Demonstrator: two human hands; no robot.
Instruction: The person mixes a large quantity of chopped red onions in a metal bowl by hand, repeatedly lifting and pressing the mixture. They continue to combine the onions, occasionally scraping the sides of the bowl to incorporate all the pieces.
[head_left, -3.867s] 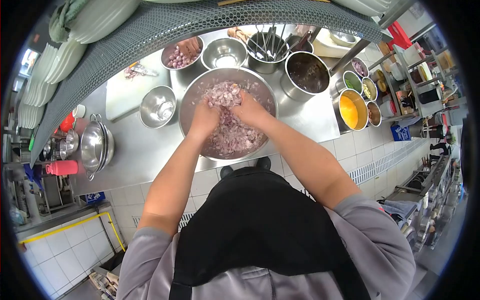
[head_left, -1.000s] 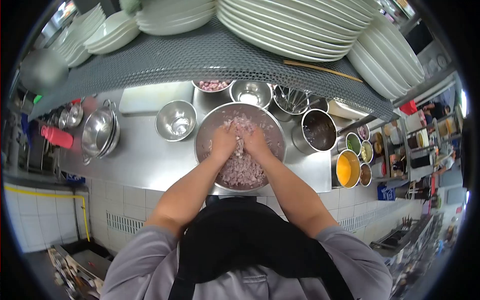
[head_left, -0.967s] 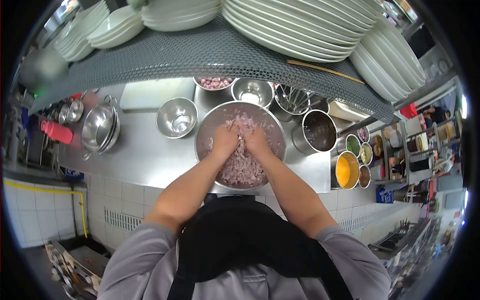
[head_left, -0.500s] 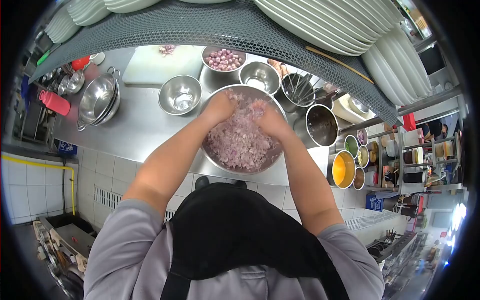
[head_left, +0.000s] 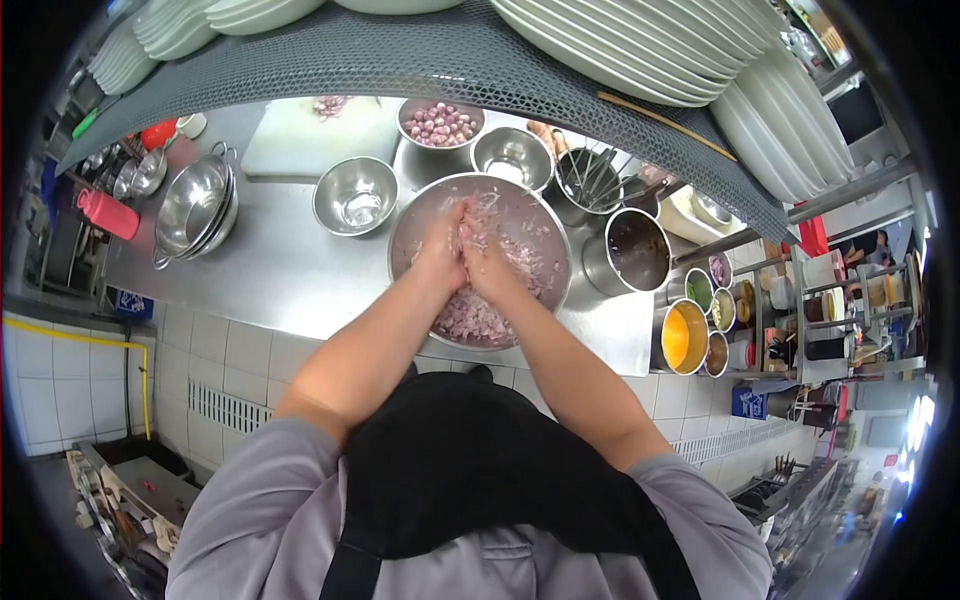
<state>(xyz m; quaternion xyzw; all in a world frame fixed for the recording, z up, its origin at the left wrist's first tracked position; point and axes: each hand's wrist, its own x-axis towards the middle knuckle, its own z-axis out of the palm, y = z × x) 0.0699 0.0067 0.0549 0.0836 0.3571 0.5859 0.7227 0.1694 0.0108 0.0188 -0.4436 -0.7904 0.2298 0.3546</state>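
A large steel bowl [head_left: 398,215] on the counter holds a heap of finely chopped shallots [head_left: 475,318]. Over its middle my left hand [head_left: 440,245] and my right hand [head_left: 485,255] are pressed together, palms facing, with pinkish chopped bits clinging to the fingers and squeezed between them. The fingertips point toward the bowl's far side and are partly covered by the bits. More chopped pieces stick to the bowl's wall on the right.
Behind stand a bowl of whole shallots [head_left: 440,127], two small steel bowls and a white cutting board [head_left: 300,150]. Colanders [head_left: 195,205] sit left. A dark-stained pot [head_left: 637,250] and a pot of orange liquid [head_left: 685,337] are right. Plates [head_left: 620,40] line the overhead shelf.
My hands have come together from opposite sides of the bowl, with chopped shallots between them. The bowl appears slightly further left, and some of its inner wall now shows.
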